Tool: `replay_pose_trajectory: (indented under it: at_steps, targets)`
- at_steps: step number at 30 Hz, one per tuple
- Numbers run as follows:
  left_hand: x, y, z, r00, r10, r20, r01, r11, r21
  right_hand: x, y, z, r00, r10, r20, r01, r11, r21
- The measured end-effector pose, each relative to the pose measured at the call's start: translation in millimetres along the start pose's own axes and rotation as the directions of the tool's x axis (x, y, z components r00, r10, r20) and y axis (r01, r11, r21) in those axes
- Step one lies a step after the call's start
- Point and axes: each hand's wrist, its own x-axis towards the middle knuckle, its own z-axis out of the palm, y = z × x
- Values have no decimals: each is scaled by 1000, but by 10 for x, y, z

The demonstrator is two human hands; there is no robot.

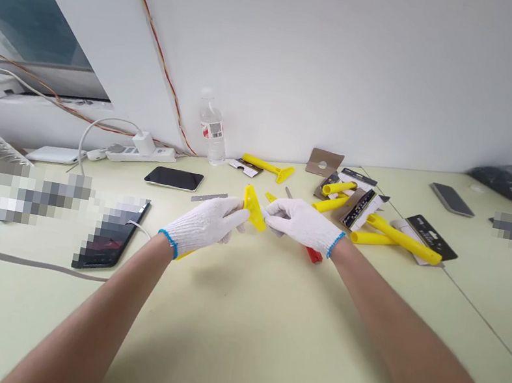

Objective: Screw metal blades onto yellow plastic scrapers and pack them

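Observation:
In a white knitted glove with blue cuff, my left hand (211, 220) is closed around the handle of a yellow scraper (253, 209). Its wide head points up and to the right, between my two hands. My right hand (302, 223), gloved the same way, has thumb and fingers pinched together beside that head; what they hold is mostly hidden. Behind my left hand a thin metal blade strip (209, 197) lies on the table. A red piece (313, 255) shows under my right wrist, the rest of it covered by the hand.
Several yellow scraper handles (403, 239) lie among opened card packages (359, 210) on the right. Another yellow scraper (267, 166) rests near the wall, by a water bottle (214, 134). Phones (174, 178), a power strip (141, 153) and cables occupy the left; a grey phone (451, 199) lies far right.

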Motion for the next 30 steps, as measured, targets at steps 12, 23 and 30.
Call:
replay_pose_trajectory:
  at_steps: [12, 23, 30]
  targets:
    - [-12, 5, -8, 1000, -3, 30, 3, 1000, 9, 21, -3, 53, 997, 38, -63, -23, 975, 222]
    - [7, -20, 5, 998, 20, 57, -22, 999, 30, 50, 39, 132, 996, 20, -85, -9, 993, 118]
    - [12, -35, 12, 997, 38, 60, -42, 997, 63, 26, -101, 177, 990, 19, -140, -26, 998, -55]
